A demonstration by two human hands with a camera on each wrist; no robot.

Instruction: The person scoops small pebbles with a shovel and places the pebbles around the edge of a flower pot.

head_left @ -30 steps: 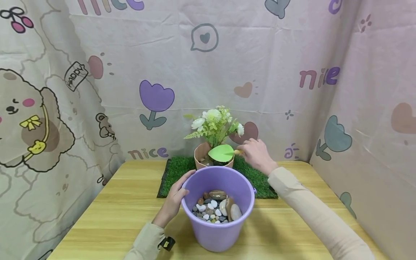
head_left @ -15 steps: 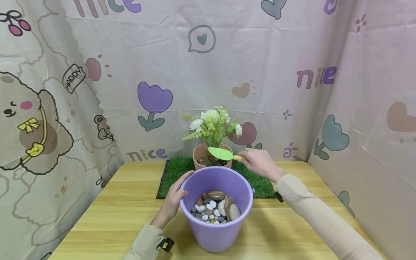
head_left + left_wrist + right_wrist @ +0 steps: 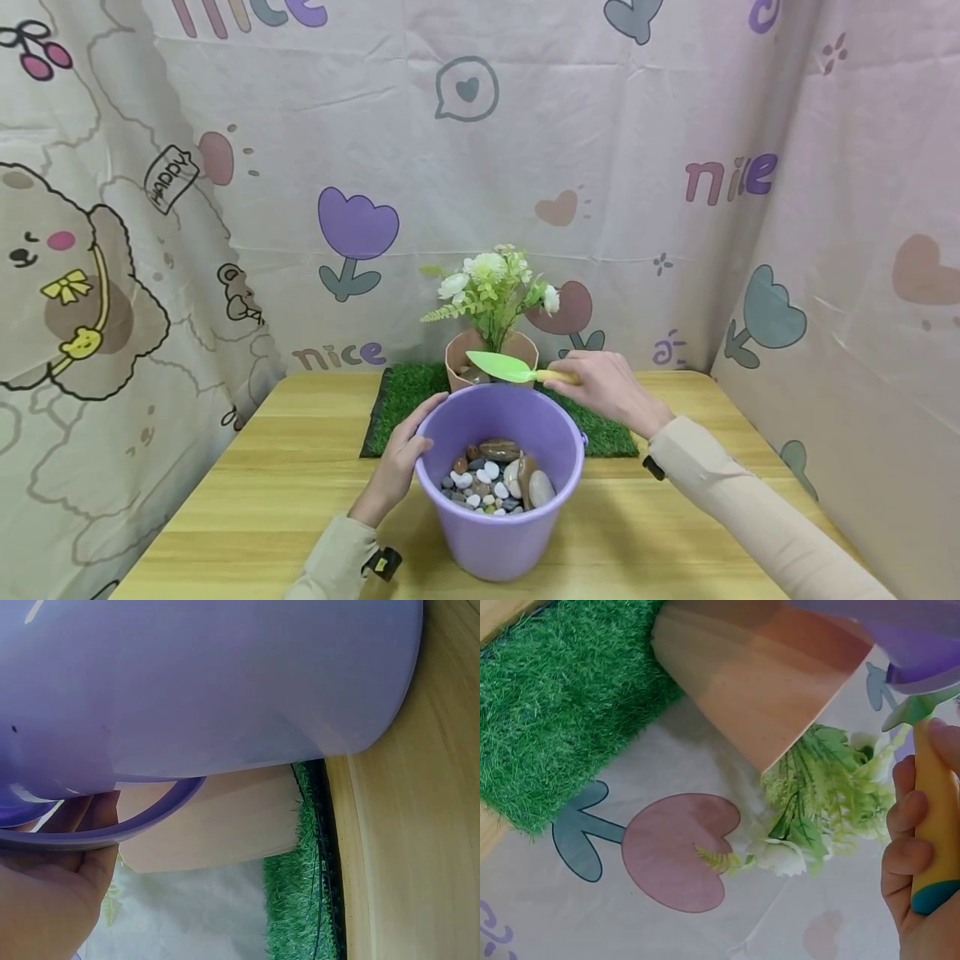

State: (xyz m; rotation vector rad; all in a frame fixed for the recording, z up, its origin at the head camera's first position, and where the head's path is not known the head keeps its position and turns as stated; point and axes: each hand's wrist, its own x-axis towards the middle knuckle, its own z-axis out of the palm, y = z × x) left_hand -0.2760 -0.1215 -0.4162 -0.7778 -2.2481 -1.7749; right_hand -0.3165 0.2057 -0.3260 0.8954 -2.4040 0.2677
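Note:
In the head view a purple bucket (image 3: 498, 546) stands upright on the table, with stones (image 3: 487, 479) of several colours and sizes at its bottom. My left hand (image 3: 396, 462) grips its left rim, the thumb at the inner side; in the left wrist view the bucket's handle (image 3: 169, 804) crosses over the fingers. My right hand (image 3: 609, 390) holds a small garden trowel (image 3: 504, 367) by its yellow handle, fingers curled round it. The green blade points left, above the bucket's far rim and overlapping a peach flowerpot (image 3: 772, 675) behind it. Stones and a white-flowered plant (image 3: 489, 287) are in that pot.
The pot stands on a green artificial-grass mat (image 3: 401, 408) at the back of the wooden table (image 3: 247, 500). A printed cloth (image 3: 420, 167) hangs close behind and on both sides. The bucket's far rim is near the pot's front.
My right hand has come lower and nearer to me, bringing the trowel from over the pot towards the bucket's far rim. Its blade is tilted differently. The left hand and bucket stay put.

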